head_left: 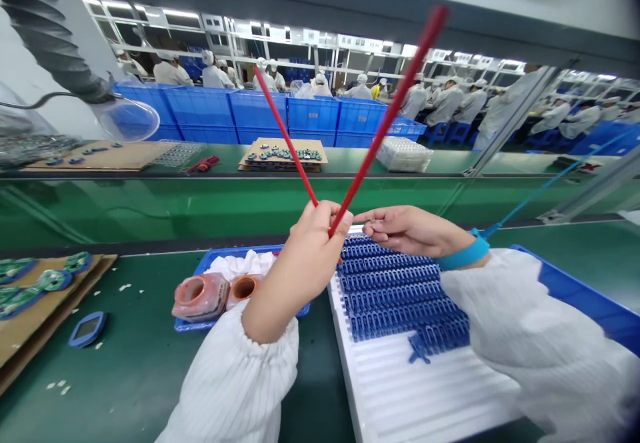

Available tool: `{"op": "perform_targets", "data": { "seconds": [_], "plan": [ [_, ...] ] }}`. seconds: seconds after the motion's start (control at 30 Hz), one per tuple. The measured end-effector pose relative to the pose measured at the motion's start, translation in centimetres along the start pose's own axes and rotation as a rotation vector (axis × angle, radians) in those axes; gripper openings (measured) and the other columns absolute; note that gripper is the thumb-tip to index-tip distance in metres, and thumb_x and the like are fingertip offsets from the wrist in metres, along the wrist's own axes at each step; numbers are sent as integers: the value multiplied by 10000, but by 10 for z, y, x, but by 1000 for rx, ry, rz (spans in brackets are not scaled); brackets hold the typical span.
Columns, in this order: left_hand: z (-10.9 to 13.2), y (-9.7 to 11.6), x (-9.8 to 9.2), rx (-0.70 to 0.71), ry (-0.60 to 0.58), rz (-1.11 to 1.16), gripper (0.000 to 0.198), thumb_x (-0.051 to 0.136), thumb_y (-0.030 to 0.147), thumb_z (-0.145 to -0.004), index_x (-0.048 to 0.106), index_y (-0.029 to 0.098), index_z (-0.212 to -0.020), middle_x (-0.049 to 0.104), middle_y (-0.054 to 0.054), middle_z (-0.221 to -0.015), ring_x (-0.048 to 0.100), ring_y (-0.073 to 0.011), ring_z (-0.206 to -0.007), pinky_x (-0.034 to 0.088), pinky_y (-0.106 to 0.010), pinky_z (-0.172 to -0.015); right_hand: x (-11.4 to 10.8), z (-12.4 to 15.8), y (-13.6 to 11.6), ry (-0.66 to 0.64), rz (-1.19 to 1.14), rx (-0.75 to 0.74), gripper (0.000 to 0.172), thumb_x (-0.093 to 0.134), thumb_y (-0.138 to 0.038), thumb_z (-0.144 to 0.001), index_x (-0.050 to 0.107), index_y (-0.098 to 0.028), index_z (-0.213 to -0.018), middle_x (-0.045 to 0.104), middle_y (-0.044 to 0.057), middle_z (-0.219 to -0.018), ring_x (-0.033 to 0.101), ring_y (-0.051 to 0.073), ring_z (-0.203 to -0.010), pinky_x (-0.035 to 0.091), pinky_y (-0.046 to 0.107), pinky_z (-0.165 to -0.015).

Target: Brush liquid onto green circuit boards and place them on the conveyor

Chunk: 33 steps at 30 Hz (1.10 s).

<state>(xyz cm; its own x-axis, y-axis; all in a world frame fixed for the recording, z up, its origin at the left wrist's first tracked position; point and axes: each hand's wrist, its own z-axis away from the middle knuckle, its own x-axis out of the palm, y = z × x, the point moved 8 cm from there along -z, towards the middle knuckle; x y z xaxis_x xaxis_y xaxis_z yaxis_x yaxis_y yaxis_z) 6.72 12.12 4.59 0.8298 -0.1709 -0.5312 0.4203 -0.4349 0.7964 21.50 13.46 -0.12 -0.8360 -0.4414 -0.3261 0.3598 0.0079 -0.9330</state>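
My left hand [315,249] is closed around two thin red rods, perhaps stiff wires. The longer red rod [385,126] leans up to the right and the shorter red rod [287,139] up to the left. My right hand [413,231] is close beside it, with its index finger stretched toward the left hand and the other fingers curled to the thumb. Whether anything small is between them I cannot make out. Below the hands is a white ribbed tray [395,396] with rows of blue clip-like parts [405,289]. One loose blue part [419,349] lies in front of the rows.
A blue tray [186,325] holds two reddish bottles [200,298] and white cloth. A blue-framed device [87,329] lies left, near cardboard [30,323] with circuit boards. A blue cord [545,183] runs from my right wristband. Behind stand a green ledge and blue bins [200,106]; people sit beyond.
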Motion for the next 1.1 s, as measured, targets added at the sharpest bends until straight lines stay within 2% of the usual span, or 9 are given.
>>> {"op": "perform_targets", "data": {
  "seconds": [0.07, 0.17, 0.27, 0.37, 0.5, 0.67, 0.83, 0.97, 1.1],
  "plan": [
    [0, 4, 11, 16, -43, -34, 208, 371, 346, -940, 513, 218, -860, 522, -24, -929, 534, -199, -880, 420, -371, -825, 6, 10, -12, -22, -92, -34, 620, 569, -457, -719, 399, -53, -1158, 488, 87, -889, 386, 88, -611, 285, 139, -476],
    [2, 10, 24, 45, -97, -51, 211, 360, 322, -946, 507, 215, -838, 524, -32, -934, 529, -215, -953, 418, -383, -849, 14, 19, -20, -7, -113, -59, 499, 596, -447, -752, 393, -95, -1042, 525, 84, -889, 421, 85, -631, 337, 126, -515],
    [4, 12, 30, 52, -115, -45, 202, 368, 315, -944, 490, 215, -818, 517, -36, -915, 530, -220, -946, 420, -391, -853, 18, 25, -25, 32, -21, -79, 361, 588, -402, -799, 431, -107, -935, 554, 72, -822, 457, 100, -611, 353, 134, -495],
    [5, 14, 32, 68, -105, -43, 179, 370, 300, -944, 468, 212, -823, 506, -43, -921, 521, -226, -959, 410, -405, -873, 15, 33, -34, 104, 119, -126, 286, 573, -386, -835, 501, -111, -872, 540, 31, -705, 443, 104, -541, 307, 145, -437],
    [4, 16, 31, 88, -105, -21, 134, 377, 274, -941, 473, 203, -880, 499, -54, -948, 515, -227, -949, 395, -422, -891, 13, 42, -49, 224, 270, -223, 246, 576, -364, -838, 594, -127, -776, 499, -7, -621, 419, 98, -516, 288, 158, -451],
    [3, 21, 27, 162, -55, -7, 96, 399, 202, -922, 450, 205, -840, 504, -54, -947, 502, -224, -956, 376, -427, -918, 11, 49, -66, 390, 375, -372, 273, 525, -367, -838, 655, -146, -744, 554, -15, -680, 455, 98, -531, 323, 164, -463],
    [3, 18, 23, 140, 27, 6, 74, 409, 209, -925, 458, 205, -870, 512, -55, -971, 515, -218, -974, 396, -408, -900, 7, 48, -61, 451, 328, -353, 293, 527, -384, -862, 688, -141, -842, 584, -2, -780, 548, 139, -687, 394, 174, -549],
    [2, 16, 20, 113, 52, 15, 97, 399, 232, -929, 467, 203, -864, 519, -51, -954, 529, -199, -904, 415, -365, -836, 1, 51, -58, 507, 269, -356, 291, 589, -405, -849, 705, -140, -814, 585, 2, -748, 540, 139, -663, 389, 180, -549],
    [0, 12, 1, 111, 140, 118, 140, 412, 299, -927, 479, 207, -845, 532, -35, -914, 531, -168, -816, 434, -298, -744, -11, 45, -48, 550, 277, -297, 283, 617, -399, -855, 728, -143, -898, 614, 11, -848, 568, 155, -712, 412, 194, -572]
  ]
}}
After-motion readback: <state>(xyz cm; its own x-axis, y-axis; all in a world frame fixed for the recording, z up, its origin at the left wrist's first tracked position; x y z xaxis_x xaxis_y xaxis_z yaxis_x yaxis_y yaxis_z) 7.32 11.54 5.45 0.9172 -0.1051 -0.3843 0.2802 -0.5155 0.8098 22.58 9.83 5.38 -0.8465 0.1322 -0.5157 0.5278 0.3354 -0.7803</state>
